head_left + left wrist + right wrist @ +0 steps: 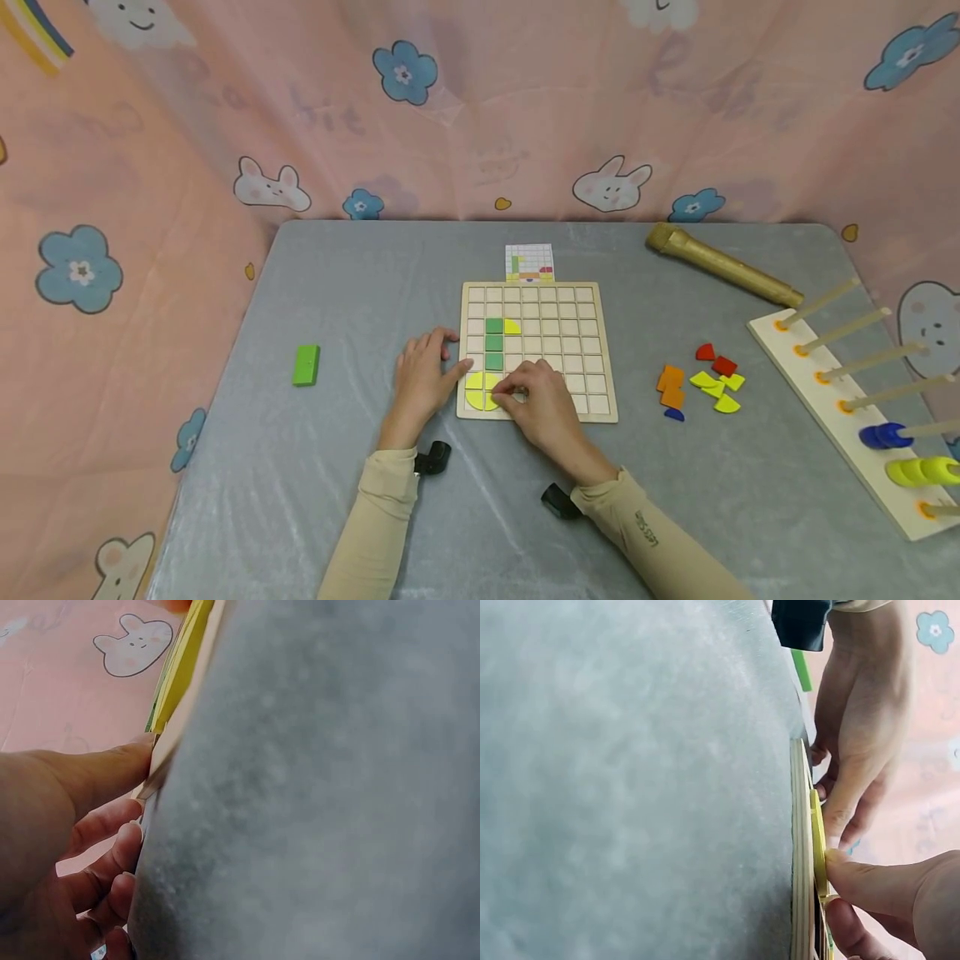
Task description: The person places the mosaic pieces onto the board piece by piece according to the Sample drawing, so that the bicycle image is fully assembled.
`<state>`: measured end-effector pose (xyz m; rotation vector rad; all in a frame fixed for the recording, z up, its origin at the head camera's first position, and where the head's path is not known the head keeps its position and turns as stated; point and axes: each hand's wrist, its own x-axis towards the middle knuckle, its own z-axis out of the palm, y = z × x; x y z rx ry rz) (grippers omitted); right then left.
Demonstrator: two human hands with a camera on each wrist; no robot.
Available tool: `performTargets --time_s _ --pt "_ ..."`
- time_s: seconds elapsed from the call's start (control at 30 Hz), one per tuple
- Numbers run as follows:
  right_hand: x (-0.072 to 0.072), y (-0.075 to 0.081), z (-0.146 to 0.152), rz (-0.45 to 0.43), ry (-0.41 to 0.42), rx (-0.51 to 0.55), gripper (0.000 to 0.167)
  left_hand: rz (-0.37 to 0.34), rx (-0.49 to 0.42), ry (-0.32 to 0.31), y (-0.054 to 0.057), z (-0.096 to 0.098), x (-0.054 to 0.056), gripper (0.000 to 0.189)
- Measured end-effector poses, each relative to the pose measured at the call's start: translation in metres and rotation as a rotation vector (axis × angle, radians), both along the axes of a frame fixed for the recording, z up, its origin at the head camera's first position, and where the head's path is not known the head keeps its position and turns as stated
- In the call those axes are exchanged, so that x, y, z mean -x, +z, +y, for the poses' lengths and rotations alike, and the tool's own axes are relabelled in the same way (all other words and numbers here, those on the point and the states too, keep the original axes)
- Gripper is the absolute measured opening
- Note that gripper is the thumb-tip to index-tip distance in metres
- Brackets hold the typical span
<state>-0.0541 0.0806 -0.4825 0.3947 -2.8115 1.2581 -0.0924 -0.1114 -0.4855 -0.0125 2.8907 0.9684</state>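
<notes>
Nearest, the tan sleeves are running up from the near edge of the view, both forearms slanting inward, with the wrist cameras hanging just inside them. The right hand (pixel 542 404) is bending over the near side of the grid board (pixel 567 342), thumb and forefinger pinching a yellow quarter piece (pixel 819 855) at the board's near left corner. The step in hand seems to be fitting that quarter to its yellow neighbours (pixel 475 381) so they are forming a disc; the next move is probably calling for squaring its straight sides, pressing it flat and letting go without nudging the others. A little farther and to the left, the left hand (pixel 423 375) is gripping the board's left edge, its thumb resting on top and its fingers curling beside the rim, apparently steadying it. To the right, orange, blue, yellow and red loose pieces (pixel 726 404) are lying on the cloth. Farther up the board, three green squares (pixel 493 342) are sitting in a column, another yellow piece (pixel 512 327) beside the farthest. Beyond the far rim, a pattern card (pixel 528 260) is lying, presumably the guide.
</notes>
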Motion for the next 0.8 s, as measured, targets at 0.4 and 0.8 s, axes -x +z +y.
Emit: performTargets --time_s 0.4,0.8 --pt "0.001 -0.003 -0.001 0.01 -0.027 -0.016 0.01 0.018 -0.002 -0.012 0.0 -0.001 0.0 0.04" --pt "0.01 0.014 0.038 -0.052 -0.172 0.021 0.009 0.008 -0.019 -0.013 0.002 -0.001 0.0 0.042"
